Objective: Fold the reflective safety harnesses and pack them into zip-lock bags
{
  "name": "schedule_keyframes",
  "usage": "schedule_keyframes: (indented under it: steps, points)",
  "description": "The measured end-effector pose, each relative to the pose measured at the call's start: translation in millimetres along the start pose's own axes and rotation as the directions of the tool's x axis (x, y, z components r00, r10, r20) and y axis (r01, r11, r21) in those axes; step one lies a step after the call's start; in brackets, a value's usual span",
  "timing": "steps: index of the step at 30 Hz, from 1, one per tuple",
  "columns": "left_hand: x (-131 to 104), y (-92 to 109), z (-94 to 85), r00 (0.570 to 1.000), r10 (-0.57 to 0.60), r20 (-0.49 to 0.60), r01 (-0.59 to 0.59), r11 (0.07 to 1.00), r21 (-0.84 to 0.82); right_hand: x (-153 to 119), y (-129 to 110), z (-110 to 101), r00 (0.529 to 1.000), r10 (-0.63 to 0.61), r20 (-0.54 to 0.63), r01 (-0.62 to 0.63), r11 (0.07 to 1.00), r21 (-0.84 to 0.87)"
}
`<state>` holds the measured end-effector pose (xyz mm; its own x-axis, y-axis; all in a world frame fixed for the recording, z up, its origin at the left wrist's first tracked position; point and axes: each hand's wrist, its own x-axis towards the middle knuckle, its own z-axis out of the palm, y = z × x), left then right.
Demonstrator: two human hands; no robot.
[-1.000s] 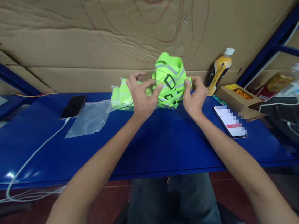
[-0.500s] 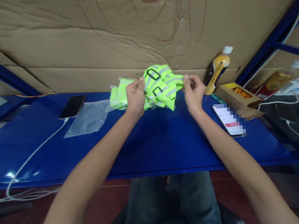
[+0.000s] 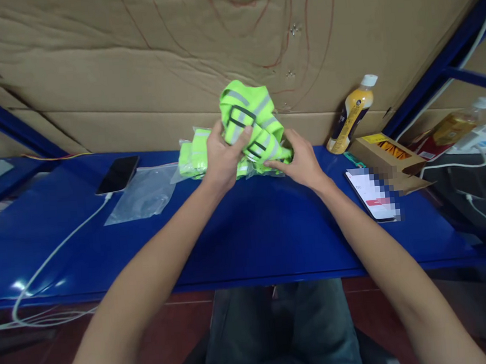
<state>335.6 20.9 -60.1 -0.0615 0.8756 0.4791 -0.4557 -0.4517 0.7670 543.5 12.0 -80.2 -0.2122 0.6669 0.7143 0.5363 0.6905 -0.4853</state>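
Largest is the blue table [image 3: 247, 232]. Above its far side, at 12 o'clock, a lime-green strap bundle [image 3: 265, 116] is in 2 hands: the left hand [image 3: 223, 156] grips it at 8 o'clock, thumb in front; the right hand [image 3: 302, 156] clasps its 4 o'clock edge. From the bundle, a clear bag [image 3: 143, 195] lies at 8 o'clock, a bottle [image 3: 352, 116] stands at 3, a dark phone [image 3: 118, 175] lies at 9. Smallest: 2 black buckles [image 3: 243, 110] on the bundle.
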Motion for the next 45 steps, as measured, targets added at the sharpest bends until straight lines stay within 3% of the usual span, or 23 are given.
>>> schedule_keyframes:
  steps: [3, 6, 7, 8, 10, 12, 14, 16, 19, 21, 23, 25, 27, 30, 31, 32, 33, 35, 37, 38, 40, 43, 45]
  points:
    - [19.6, 7.0, -20.2, 0.975, -0.123, -0.185, 0.105, 0.989, -0.107, 0.3, 9.4, -11.1, 0.997, -0.056, -0.062, 0.050, 0.993, -0.106]
    - [26.8, 15.8, -28.0, 0.962, -0.262, -0.073, 0.249, 0.958, -0.144, -0.1, 11.5, -17.7, 0.972, -0.025, -0.232, -0.035, 0.968, -0.247]
    - [25.5, 18.7, -26.9, 0.963, -0.271, -0.005, 0.268, 0.955, -0.130, 0.2, 10.3, -20.1, 0.973, -0.009, -0.230, -0.049, 0.968, -0.246]
    - [23.0, 21.3, -24.8, 0.963, -0.266, 0.052, 0.270, 0.956, -0.116, 0.7, 8.5, -22.9, 0.986, 0.018, -0.165, -0.050, 0.980, -0.191]
    - [16.7, 25.4, -20.3, 0.962, -0.248, 0.117, 0.261, 0.959, -0.108, 2.5, 4.0, -29.5, 0.987, 0.085, 0.139, -0.098, 0.991, 0.092]
    - [10.8, 27.5, -18.1, 0.961, -0.235, 0.148, 0.253, 0.961, -0.115, 4.4, -0.3, -34.7, 0.916, 0.108, 0.386, -0.277, 0.867, 0.415]
    - [5.6, 27.4, -18.2, 0.952, -0.242, 0.185, 0.265, 0.958, -0.109, 5.4, -4.8, -35.2, 0.908, 0.171, 0.383, -0.388, 0.688, 0.613]
    - [0.0, 26.3, -18.1, 0.926, -0.276, 0.259, 0.305, 0.949, -0.078, 4.5, -11.0, -30.2, 0.923, 0.265, 0.280, -0.384, 0.579, 0.719]
    - [-8.6, 26.9, -15.0, 0.824, -0.364, 0.435, 0.386, 0.922, 0.040, 0.9, -23.9, -19.5, 0.890, 0.318, 0.328, -0.450, 0.485, 0.750]
    - [-11.4, 28.8, -12.8, 0.762, -0.415, 0.497, 0.395, 0.906, 0.150, 0.2, -30.7, -16.4, 0.868, 0.355, 0.347, -0.488, 0.480, 0.729]
    - [-9.5, 29.4, -12.9, 0.781, -0.396, 0.483, 0.325, 0.918, 0.227, 3.6, -31.6, -18.8, 0.887, 0.400, 0.229, -0.431, 0.543, 0.720]
    - [-3.1, 27.0, -16.1, 0.851, -0.302, 0.429, 0.193, 0.941, 0.279, 10.6, -25.9, -25.3, 0.914, 0.406, -0.012, -0.287, 0.667, 0.688]
    - [5.6, 22.0, -21.5, 0.913, -0.165, 0.373, 0.020, 0.932, 0.362, 18.2, -17.3, -34.1, 0.890, 0.357, -0.282, -0.135, 0.800, 0.585]
    - [15.2, 15.2, -29.5, 0.945, 0.095, 0.313, -0.272, 0.758, 0.593, 23.3, -11.8, -48.4, 0.809, 0.256, -0.529, -0.048, 0.926, 0.375]
    - [16.4, 14.4, -31.3, 0.939, 0.178, 0.294, -0.336, 0.650, 0.681, 22.4, -13.4, -53.3, 0.813, 0.229, -0.535, -0.045, 0.942, 0.334]
    - [16.4, 14.6, -32.6, 0.930, 0.246, 0.274, -0.366, 0.535, 0.761, 20.4, -16.5, -58.1, 0.847, 0.210, -0.489, -0.044, 0.944, 0.328]
    - [15.3, 15.8, -33.2, 0.919, 0.298, 0.257, -0.369, 0.428, 0.825, 17.5, -20.4, -62.6, 0.903, 0.201, -0.380, -0.052, 0.929, 0.366]
    - [11.2, 20.4, -32.8, 0.898, 0.359, 0.254, -0.355, 0.252, 0.900, 10.9, -27.6, -70.3, 0.983, 0.180, -0.017, -0.141, 0.823, 0.550]
    - [6.2, 26.3, -30.2, 0.880, 0.380, 0.285, -0.350, 0.113, 0.930, 6.2, -30.3, -74.1, 0.944, 0.105, 0.313, -0.309, 0.617, 0.724]
    - [3.7, 28.9, -28.1, 0.873, 0.385, 0.300, -0.344, 0.051, 0.938, 5.3, -29.7, -73.9, 0.918, 0.078, 0.389, -0.370, 0.518, 0.771]
    - [-1.1, 32.0, -22.8, 0.867, 0.373, 0.330, -0.334, -0.056, 0.941, 6.6, -26.7, -68.8, 0.925, 0.132, 0.356, -0.376, 0.444, 0.814]
    - [-9.2, 29.8, -12.7, 0.864, 0.279, 0.419, -0.409, -0.094, 0.907, 11.5, -26.9, -51.5, 0.949, 0.271, 0.159, -0.300, 0.631, 0.715]
    - [-15.3, 25.4, -6.2, 0.846, 0.202, 0.493, -0.493, -0.052, 0.868, 12.9, -32.3, -38.0, 0.958, 0.224, 0.179, -0.286, 0.786, 0.549]
